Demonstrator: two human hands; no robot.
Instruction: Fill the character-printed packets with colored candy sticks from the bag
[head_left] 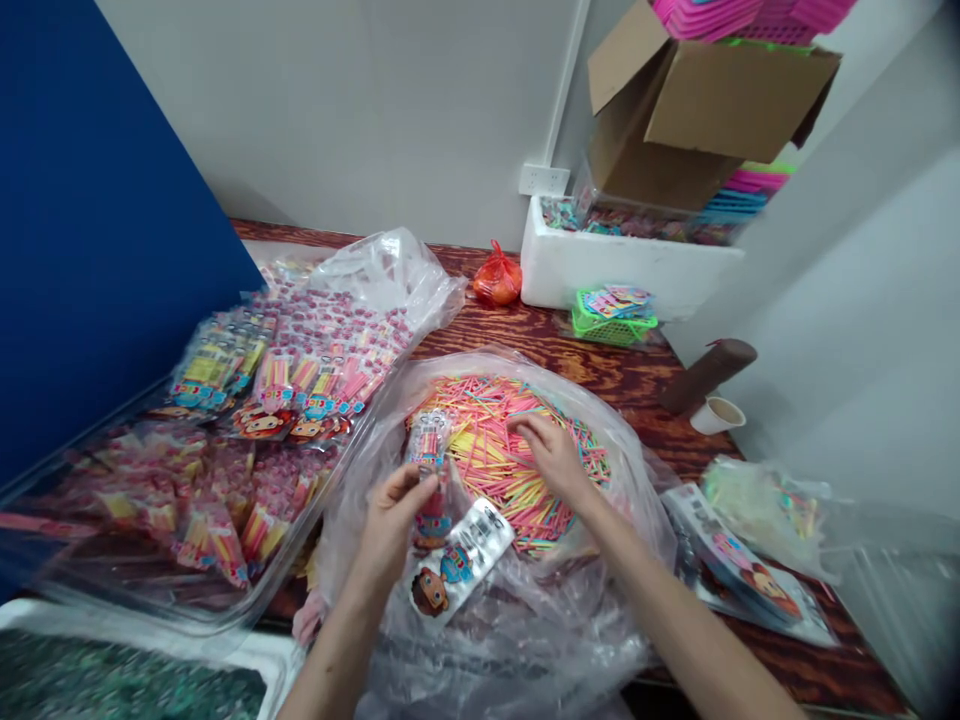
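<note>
My left hand [390,525] pinches a half-filled cartoon sleeve [433,470] upright at seven o'clock of the pile of coloured sticks [510,440]. My right hand [551,455], fingers curled narrow, rakes sticks; I'd gather them aligned, ends even, before feeding the sleeve's mouth.

A narrow clear packet [430,462], part-filled with pink and yellow sticks and printed with a cartoon face low down, stands nearly upright in the left hand's grip at the near edge of a heap of loose pink, yellow, green and orange sticks [501,450] lying in an open clear bag [540,610].
</note>
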